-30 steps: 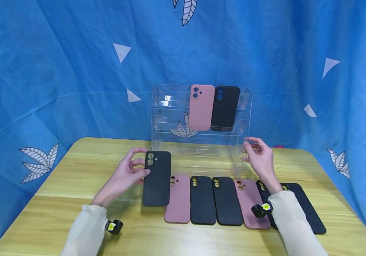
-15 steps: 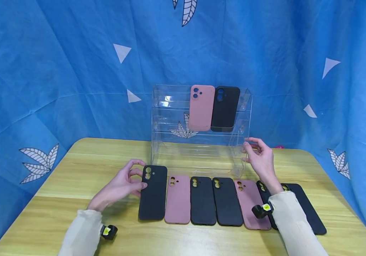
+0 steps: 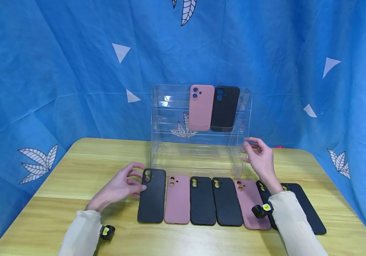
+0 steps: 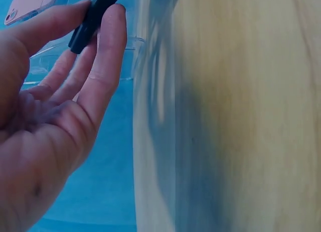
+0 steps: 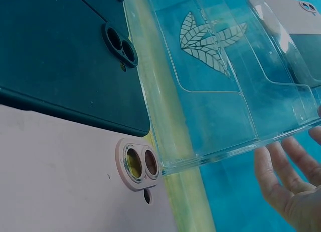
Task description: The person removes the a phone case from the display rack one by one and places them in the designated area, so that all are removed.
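My left hand (image 3: pixel 139 177) pinches the top left corner of a black phone case (image 3: pixel 152 196) that lies flat at the left end of a row of cases. In the left wrist view the left hand's fingers (image 4: pixel 108 51) close on the black case's edge (image 4: pixel 93 19). My right hand (image 3: pixel 248 151) hovers with loosely curled fingers by the right end of a clear acrylic rack (image 3: pixel 199 156) and holds nothing. On the rack's upper shelf stand a pink case (image 3: pixel 201 107) and a black case (image 3: pixel 225 108).
Along the wooden table (image 3: pixel 74 167) the row continues rightwards: a pink case (image 3: pixel 177 199), two black cases (image 3: pixel 203 201), another pink one (image 3: pixel 250 202) and black ones (image 3: pixel 304 208). Blue cloth hangs behind. The right wrist view shows a pink case (image 5: pixel 60 177) beside the rack's base (image 5: pixel 220 117).
My left hand has lowered the black case from above the table down flat onto it, left of the pink case. The right hand has stayed put.
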Demonstrator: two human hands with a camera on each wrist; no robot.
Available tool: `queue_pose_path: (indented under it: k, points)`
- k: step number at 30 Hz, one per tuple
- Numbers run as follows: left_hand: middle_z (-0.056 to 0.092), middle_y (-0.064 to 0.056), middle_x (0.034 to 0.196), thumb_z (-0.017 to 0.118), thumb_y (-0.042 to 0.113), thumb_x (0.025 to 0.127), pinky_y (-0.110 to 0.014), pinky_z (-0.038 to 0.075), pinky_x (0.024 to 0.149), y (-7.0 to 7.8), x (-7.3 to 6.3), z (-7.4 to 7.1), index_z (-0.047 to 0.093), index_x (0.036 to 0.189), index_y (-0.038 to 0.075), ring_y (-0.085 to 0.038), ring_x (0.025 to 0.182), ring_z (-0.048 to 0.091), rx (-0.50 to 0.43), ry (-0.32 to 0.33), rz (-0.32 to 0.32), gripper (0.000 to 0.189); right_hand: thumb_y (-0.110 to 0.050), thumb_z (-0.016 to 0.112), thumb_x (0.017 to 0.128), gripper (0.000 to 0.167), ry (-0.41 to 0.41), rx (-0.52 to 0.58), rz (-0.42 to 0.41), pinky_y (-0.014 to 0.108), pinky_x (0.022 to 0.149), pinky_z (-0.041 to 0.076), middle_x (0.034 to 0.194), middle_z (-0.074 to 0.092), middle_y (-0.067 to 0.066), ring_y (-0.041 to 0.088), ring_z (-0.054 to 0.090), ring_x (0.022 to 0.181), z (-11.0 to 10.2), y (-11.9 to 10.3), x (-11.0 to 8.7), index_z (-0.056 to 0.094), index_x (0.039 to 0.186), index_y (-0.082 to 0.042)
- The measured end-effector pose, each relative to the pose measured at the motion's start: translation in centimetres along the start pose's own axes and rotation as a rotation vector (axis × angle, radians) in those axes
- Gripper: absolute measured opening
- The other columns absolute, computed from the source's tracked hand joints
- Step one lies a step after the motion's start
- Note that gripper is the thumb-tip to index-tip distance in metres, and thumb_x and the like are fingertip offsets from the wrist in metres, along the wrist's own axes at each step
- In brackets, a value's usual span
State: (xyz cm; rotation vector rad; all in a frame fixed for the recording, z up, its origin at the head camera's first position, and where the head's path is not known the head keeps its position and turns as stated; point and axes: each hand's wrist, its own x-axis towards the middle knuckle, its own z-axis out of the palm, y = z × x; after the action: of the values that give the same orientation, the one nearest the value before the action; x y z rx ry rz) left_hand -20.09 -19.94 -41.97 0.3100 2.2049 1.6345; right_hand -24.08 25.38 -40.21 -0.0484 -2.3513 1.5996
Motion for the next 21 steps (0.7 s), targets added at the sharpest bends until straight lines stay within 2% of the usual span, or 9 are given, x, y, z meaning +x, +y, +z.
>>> queue_pose_path:
  k: [4,7,16,21]
  points:
    - [0.052,-0.028,0.132,0.075,0.002,0.089,-0.044,0.065,0.076,-0.23,0.07,-0.01,0.044,0.144,0.006,-0.026,0.089,0.073,0.011,0.007,-0.013,0.063,-0.038,0.054,0.106,0.049,-0.007,0.003,0.004,0.022,0.070,0.063,0.125,0.063,0.019,0.000,0.069,0.091,-0.03,0.01,0.00,0.054,0.140,-0.003]
    - [0.051,-0.027,0.132,0.076,0.001,0.088,-0.042,0.065,0.077,-0.36,0.17,0.06,0.046,0.144,0.005,-0.025,0.089,0.072,0.022,0.013,-0.026,0.063,-0.036,0.054,0.106,0.048,-0.009,0.007,0.009,0.022,0.070,0.063,0.130,0.062,0.022,-0.003,0.068,0.090,-0.07,-0.03,-0.01,0.054,0.142,-0.004]
    - [0.055,-0.025,0.130,0.078,0.005,0.088,-0.038,0.064,0.071,-0.37,0.57,0.49,0.048,0.144,0.003,-0.021,0.085,0.071,0.109,0.034,-0.042,0.064,-0.036,0.055,0.106,0.048,-0.005,0.013,0.011,0.023,0.069,0.063,0.130,0.063,0.022,-0.002,0.068,0.090,-0.01,0.01,0.05,0.054,0.142,-0.004]
    - [0.057,-0.022,0.130,0.078,0.006,0.088,-0.037,0.062,0.064,-0.34,0.71,0.80,0.051,0.142,0.005,-0.020,0.076,0.067,0.154,0.045,-0.088,0.060,-0.038,0.055,0.105,0.049,0.002,0.002,0.009,0.023,0.069,0.063,0.124,0.065,0.017,0.002,0.069,0.091,0.02,0.02,0.03,0.055,0.140,-0.003]
